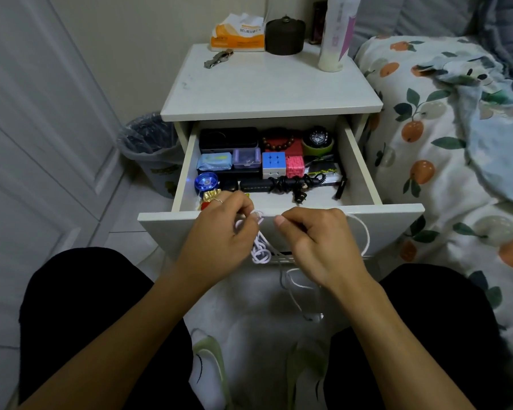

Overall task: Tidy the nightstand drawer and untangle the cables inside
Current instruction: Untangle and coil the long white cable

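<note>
Where drawer [279,220] fronts, hands pinch cable [259,250] (tangled).

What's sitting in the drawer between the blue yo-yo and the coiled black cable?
In the head view, a small dark case and a long black box lie between the blue yo-yo and the coiled black cable.

Two hands [219,232], two puzzle cubes [274,164], one black cable bundle [293,184].

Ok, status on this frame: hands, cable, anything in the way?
Left hand and right hand both pinch the white cable, knotted between them, in front of the open drawer. Black cord lies bundled inside. Nothing in the way.
</note>
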A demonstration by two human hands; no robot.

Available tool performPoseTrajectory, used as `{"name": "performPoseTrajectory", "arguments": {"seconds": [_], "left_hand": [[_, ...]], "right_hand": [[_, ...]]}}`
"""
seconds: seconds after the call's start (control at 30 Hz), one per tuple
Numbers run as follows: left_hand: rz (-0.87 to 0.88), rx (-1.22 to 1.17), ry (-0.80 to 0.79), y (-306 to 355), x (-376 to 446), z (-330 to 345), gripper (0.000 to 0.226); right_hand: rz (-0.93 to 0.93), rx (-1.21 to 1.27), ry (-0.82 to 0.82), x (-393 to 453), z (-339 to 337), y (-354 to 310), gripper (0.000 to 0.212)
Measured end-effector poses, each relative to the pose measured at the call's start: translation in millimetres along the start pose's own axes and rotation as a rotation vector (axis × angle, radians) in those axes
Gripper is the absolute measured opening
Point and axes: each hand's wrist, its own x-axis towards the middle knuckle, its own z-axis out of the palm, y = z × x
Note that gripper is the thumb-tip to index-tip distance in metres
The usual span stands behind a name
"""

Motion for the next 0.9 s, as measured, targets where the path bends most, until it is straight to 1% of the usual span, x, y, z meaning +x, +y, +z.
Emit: {"name": "performPoseTrajectory", "arguments": {"seconds": [0.07, 0.13, 0.2, 0.27, 0.3, 0.37, 0.43, 0.53, 0.57, 0.63, 0.67, 0.7, 0.73, 0.77, 0.8, 0.87, 0.9], "left_hand": [[-0.037, 0.038, 0.02, 2, 0, 3, 0.01], [-0.16, -0.072, -0.006, 1, 0, 2, 0.012], [-0.384, -0.312, -0.107, -2, 2, -2, 0.011], [-0.588, -0.548, -0.215, -6, 4, -8, 0.008], [-0.661, -0.682, -0.252, -7, 5, -13, 0.007], [-0.744, -0.882, -0.269, -10, 7, -21, 0.02], [-0.74, -0.895, -0.243, -13, 7, -26, 0.021], [-0.758, -0.844, -0.188, -16, 7, -26, 0.01], [-0.756, -0.815, -0.163, -15, 6, -25, 0.008], [-0.695, -0.77, -0.126, -13, 5, -25, 0.008], [-0.639, -0.758, -0.114, -12, 4, -27, 0.007], [-0.575, -0.738, -0.106, -11, 4, -28, 0.007], [-0.512, -0.709, -0.104, -9, 3, -29, 0.006], [-0.455, -0.678, -0.107, -8, 2, -30, 0.006], [-0.407, -0.655, -0.11, -6, 2, -29, 0.007], [-0.347, -0.639, -0.101, -4, 1, -28, 0.009], [-0.328, -0.628, -0.098, -2, 1, -27, 0.01]], "right_hand": [[-0.062, -0.017, 0.005, -2, 0, -4, 0.038], [-0.143, -0.03, -0.052, -4, -2, -5, 0.036], [-0.198, -0.031, -0.095, -4, -4, -3, 0.035], [-0.247, -0.022, -0.1, -5, -6, -2, 0.035], [-0.27, -0.022, -0.102, -5, -6, -3, 0.035], [-0.289, -0.013, -0.094, -5, -5, -4, 0.03], [-0.284, 0.006, -0.063, -4, -3, -4, 0.022], [-0.265, 0.082, 0.021, -5, 1, -5, 0.018], [-0.224, 0.121, 0.059, -5, 0, -4, 0.019], [-0.076, 0.156, 0.09, -2, -2, 3, 0.022], [0.003, 0.129, 0.045, 0, -4, 9, 0.022], [0.071, 0.079, -0.044, -1, -5, 13, 0.021], [0.116, 0.028, -0.127, -2, -5, 15, 0.018], [0.135, -0.012, -0.167, -3, -3, 15, 0.013], [0.124, -0.027, -0.158, -5, -1, 14, 0.01], [0.033, 0.021, -0.061, -5, 2, 9, 0.028], [0.0, 0.074, -0.04, -4, 3, 6, 0.032]]}}
